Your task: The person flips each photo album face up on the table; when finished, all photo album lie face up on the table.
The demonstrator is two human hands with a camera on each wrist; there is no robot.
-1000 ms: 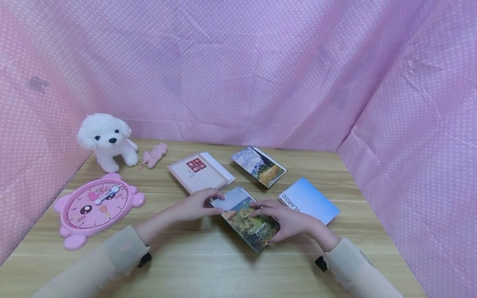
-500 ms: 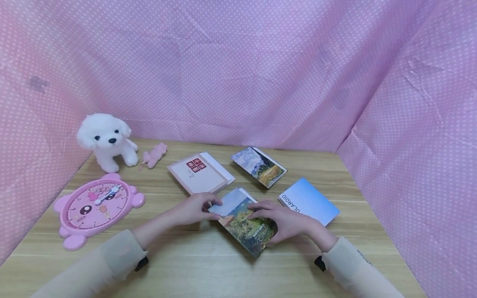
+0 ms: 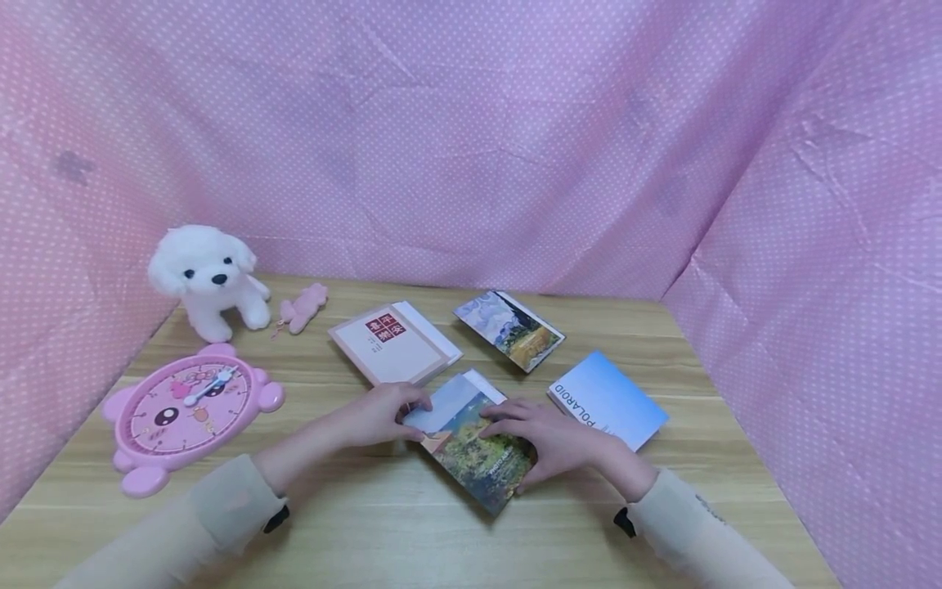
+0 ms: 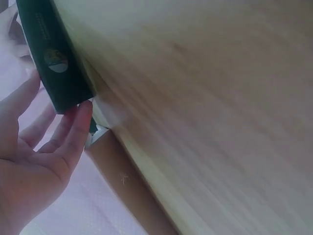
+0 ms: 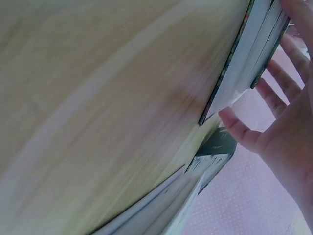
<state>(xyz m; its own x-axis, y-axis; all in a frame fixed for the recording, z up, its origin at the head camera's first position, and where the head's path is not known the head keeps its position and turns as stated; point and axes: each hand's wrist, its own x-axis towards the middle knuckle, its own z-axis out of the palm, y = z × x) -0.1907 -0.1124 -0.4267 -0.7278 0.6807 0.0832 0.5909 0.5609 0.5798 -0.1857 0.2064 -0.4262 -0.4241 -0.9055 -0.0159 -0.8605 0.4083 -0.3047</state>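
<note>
In the head view a small book (image 3: 471,458) with a painted landscape cover lies between both hands. My left hand (image 3: 383,415) pinches its left corner between thumb and fingers; the left wrist view shows the dark green spine (image 4: 54,58) at the fingertips. Over the right end of the cover curl the fingers of my right hand (image 3: 548,442), with the thumb at the near edge. Light page edges (image 5: 257,44) face the right wrist camera. Part of the cover is hidden under the right hand.
A cream book (image 3: 390,352) with red characters, a second painted book (image 3: 508,331) and a blue POLAROID book (image 3: 614,401) lie around it. At left are a pink clock (image 3: 191,409), a white plush dog (image 3: 209,282) and a pink plush charm (image 3: 303,308). Pink dotted cloth (image 3: 471,147) encloses the table.
Both hands have drawn the book slightly toward the front edge and to the left. The other things keep their places, apart from a slight shift of the whole view.
</note>
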